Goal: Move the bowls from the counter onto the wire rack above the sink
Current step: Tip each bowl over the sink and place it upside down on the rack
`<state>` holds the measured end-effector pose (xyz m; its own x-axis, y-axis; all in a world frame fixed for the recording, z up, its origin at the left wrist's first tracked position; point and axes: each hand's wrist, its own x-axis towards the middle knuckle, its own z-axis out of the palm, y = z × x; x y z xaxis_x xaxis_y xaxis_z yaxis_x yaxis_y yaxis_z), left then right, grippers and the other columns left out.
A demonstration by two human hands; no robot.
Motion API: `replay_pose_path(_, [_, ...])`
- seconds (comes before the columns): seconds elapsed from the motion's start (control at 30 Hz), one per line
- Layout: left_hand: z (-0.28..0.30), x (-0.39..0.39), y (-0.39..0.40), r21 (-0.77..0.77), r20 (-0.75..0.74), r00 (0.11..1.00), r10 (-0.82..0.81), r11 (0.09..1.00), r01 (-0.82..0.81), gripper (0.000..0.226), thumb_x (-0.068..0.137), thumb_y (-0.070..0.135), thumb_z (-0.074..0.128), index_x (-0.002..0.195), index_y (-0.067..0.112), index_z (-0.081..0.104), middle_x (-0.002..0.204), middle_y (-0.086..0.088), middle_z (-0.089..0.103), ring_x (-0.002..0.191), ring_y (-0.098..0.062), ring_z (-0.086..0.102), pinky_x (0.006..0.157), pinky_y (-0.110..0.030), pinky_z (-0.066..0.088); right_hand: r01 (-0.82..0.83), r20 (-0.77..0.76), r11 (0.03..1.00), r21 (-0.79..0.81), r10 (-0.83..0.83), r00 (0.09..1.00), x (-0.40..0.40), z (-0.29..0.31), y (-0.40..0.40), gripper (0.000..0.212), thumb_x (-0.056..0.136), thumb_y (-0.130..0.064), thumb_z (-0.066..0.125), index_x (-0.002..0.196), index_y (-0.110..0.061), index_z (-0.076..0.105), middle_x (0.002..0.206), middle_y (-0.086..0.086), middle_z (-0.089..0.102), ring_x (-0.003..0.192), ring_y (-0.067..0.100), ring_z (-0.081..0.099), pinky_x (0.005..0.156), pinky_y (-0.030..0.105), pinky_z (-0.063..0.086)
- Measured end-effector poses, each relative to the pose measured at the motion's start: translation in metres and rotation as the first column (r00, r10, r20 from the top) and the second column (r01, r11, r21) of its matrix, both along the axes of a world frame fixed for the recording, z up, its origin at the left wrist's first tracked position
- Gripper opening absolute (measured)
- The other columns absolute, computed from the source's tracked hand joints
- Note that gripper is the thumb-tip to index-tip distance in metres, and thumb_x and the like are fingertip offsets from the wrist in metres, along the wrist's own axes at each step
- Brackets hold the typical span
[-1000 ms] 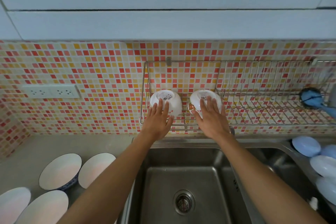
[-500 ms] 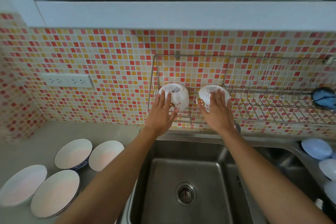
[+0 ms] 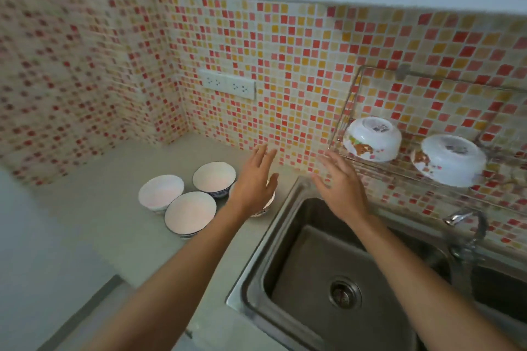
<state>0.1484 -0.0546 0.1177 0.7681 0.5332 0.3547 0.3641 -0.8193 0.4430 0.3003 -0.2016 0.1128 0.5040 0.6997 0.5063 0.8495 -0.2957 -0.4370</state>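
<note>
Four bowls sit right way up on the bench [image 3: 119, 236] in the lower left of the frame. They are bunched close together: a left bowl [image 3: 161, 192], a front bowl [image 3: 190, 211], a back bowl [image 3: 214, 178] and a fourth bowl [image 3: 266, 202] that is mostly hidden under a hand. They look ready to be picked up next.

Two more bowls are already on the wire rack [image 3: 350, 100] at the right of the frame. The first rack bowl [image 3: 372, 138] and the second rack bowl [image 3: 450, 159] are turned upside down and lean a little. That is likely so water can drip off into the sink [image 3: 313, 265] below.

The left hand [image 3: 252, 182] is over the fourth bowl, fingers straight and spread, holding nothing. I cannot tell if it touches the bowl. The right hand [image 3: 340, 185] is over the top left corner of the sink, between the bench bowls and the rack. Its fingers are spread too, and it holds nothing. I think both hands are going for the bench bowls. The hidden one is the closest.
</note>
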Motion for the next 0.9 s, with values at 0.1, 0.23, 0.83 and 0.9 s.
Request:
replay_pose_path(0.1, [-0.018, -0.046, 0.021, -0.045, 0.011, 0.995, 0.098, 0.994, -0.097, 0.054, 0.095, 0.019, 0.046, 0.145, 0.018, 0.026, 0.157, -0.008, 0.018, 0.145, -0.025, 0.014, 0.117, -0.040, 0.020, -0.109, -0.096, 0.989, -0.098, 0.099, 0.990, -0.039, -0.013, 0.036, 0.050, 0.090, -0.034, 0.063, 0.136, -0.015, 0.053, 0.141, 0.002, 0.051, 0.131, 0.020, 0.044, 0.106, 0.035, 0.038])
replay_pose_path(0.23, [-0.043, -0.098, 0.062, -0.096, -0.024, 0.973, 0.229, 0.968, -0.231, 0.053, 0.094, 0.016, 0.048, 0.143, 0.013, 0.030, 0.155, -0.011, 0.022, 0.144, -0.028, 0.017, 0.117, -0.040, 0.021, -0.200, -0.179, 0.952, -0.229, 0.161, 0.971, -0.083, -0.029, 0.085, 0.050, 0.090, -0.040, 0.062, 0.135, -0.019, 0.053, 0.137, 0.001, 0.052, 0.124, 0.020, 0.047, 0.098, 0.033, 0.042])
replay_pose_path(0.83, [-0.132, -0.192, 0.260, -0.423, -0.241, 0.883, 0.403, 0.775, -0.470, 0.055, 0.096, 0.017, 0.045, 0.143, -0.001, 0.025, 0.152, -0.021, 0.022, 0.141, -0.032, 0.020, 0.115, -0.036, 0.016, -0.293, -0.442, 0.850, -0.437, 0.081, 0.894, -0.179, -0.106, 0.318, 0.026, 0.093, -0.032, 0.057, 0.100, -0.007, 0.061, 0.098, 0.012, 0.066, 0.093, 0.034, 0.059, 0.071, 0.034, 0.043])
replay_pose_path(0.9, [-0.142, -0.194, 0.275, -0.466, -0.280, 0.864, 0.419, 0.727, -0.504, 0.057, 0.096, 0.018, 0.044, 0.144, -0.003, 0.020, 0.152, -0.022, 0.022, 0.141, -0.033, 0.020, 0.114, -0.035, 0.016, -0.275, -0.424, 0.832, -0.482, 0.054, 0.904, -0.186, -0.116, 0.337, 0.027, 0.094, -0.032, 0.055, 0.095, -0.005, 0.059, 0.096, 0.016, 0.066, 0.092, 0.037, 0.059, 0.067, 0.034, 0.038])
